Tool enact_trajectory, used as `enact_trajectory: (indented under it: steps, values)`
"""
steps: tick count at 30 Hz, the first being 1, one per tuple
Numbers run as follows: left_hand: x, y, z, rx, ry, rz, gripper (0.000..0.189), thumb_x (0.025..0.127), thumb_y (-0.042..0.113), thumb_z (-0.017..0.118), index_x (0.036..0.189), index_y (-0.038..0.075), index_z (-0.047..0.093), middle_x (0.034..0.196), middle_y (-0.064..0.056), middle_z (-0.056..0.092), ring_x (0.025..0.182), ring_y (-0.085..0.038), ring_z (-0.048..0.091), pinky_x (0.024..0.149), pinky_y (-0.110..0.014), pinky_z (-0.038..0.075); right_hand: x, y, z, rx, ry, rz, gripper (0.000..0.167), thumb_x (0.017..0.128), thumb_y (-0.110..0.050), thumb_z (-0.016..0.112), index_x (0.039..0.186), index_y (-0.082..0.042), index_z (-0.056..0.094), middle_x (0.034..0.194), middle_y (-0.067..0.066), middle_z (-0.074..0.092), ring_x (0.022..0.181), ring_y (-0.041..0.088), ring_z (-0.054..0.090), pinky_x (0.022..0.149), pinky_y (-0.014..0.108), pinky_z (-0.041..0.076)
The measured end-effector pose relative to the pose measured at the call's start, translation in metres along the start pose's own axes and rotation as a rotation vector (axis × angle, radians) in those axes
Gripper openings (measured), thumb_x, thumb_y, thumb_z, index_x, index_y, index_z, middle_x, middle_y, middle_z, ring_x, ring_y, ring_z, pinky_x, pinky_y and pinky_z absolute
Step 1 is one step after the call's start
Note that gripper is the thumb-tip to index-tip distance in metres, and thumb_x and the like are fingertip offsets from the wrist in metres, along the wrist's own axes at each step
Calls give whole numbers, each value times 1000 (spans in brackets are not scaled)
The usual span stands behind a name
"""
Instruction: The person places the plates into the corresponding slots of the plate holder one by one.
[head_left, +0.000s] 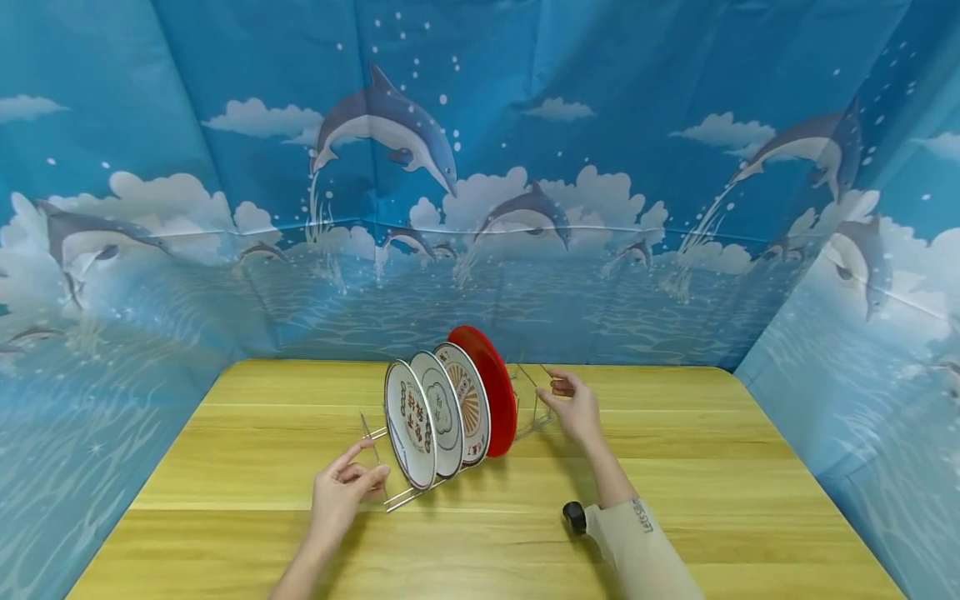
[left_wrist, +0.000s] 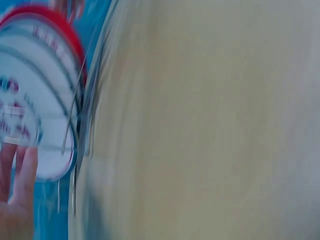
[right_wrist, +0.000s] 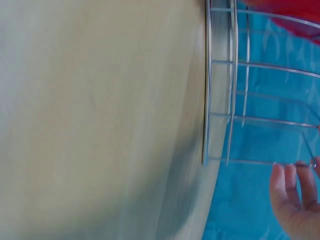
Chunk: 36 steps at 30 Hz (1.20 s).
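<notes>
A silver wire dish rack (head_left: 401,501) stands on the table and runs slantwise away to the right. It carries a white plate with red characters (head_left: 415,417), a white plate with a cloud-like outline (head_left: 442,408), a plate with a fan pattern (head_left: 471,404) and a red plate (head_left: 497,387), all on edge. At the rack's near left end, my left hand (head_left: 339,493) pinches the upright end wire between thumb and fingers. My right hand (head_left: 577,412) pinches the top of the far right end wire, with the fingertips (right_wrist: 278,175) at the wire in the right wrist view.
The yellow wood-grain table (head_left: 750,492) spreads around the rack. Behind it and at both sides hangs a blue dolphin-print curtain (head_left: 480,283). A small black object (head_left: 574,517) sits at the right sleeve's cuff (head_left: 622,529).
</notes>
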<state>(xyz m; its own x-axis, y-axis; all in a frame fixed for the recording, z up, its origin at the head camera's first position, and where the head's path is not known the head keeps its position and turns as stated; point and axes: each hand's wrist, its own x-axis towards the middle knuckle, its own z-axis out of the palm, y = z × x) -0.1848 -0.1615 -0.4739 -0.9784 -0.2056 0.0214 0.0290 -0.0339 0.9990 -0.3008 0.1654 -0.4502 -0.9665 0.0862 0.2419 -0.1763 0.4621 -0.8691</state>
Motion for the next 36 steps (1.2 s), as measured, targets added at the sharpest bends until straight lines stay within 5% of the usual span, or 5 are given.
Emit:
enact_trajectory:
  steps: [11,16,21,29,36]
  values:
    - [-20,-3,23,-18,58,24,52,71,0,75,119,-3,55,67,-9,66,61,-17,64,64,-31,57,8,-3,-6,51,-48,40,43,87,-13,63,127,-2,51,119,23,53,108,34,52,90,44,48]
    - [-14,-2,14,91,40,183,46,69,0,76,111,-5,61,73,-9,65,66,-11,63,62,-27,57,-12,-35,-6,240,148,29,36,89,-12,59,124,-7,52,117,14,53,104,22,53,89,29,49]
    - [10,8,-5,234,43,392,41,66,-6,76,105,-7,65,79,-12,61,74,-12,61,64,-22,56,-45,-106,-2,371,233,-217,30,87,1,59,116,6,54,108,18,57,97,19,55,82,17,49]
    - [49,24,-34,323,-163,469,44,75,2,72,117,-3,60,102,-20,64,89,-11,62,79,-28,55,-89,-138,44,434,100,-528,30,81,8,62,111,8,56,105,18,61,95,24,60,82,25,53]
    - [65,19,-42,377,-398,396,45,87,13,63,127,-3,51,117,-19,59,104,-32,58,87,-21,49,-131,-130,99,319,-25,-502,40,81,-1,66,119,6,54,116,16,59,103,30,58,89,31,50]
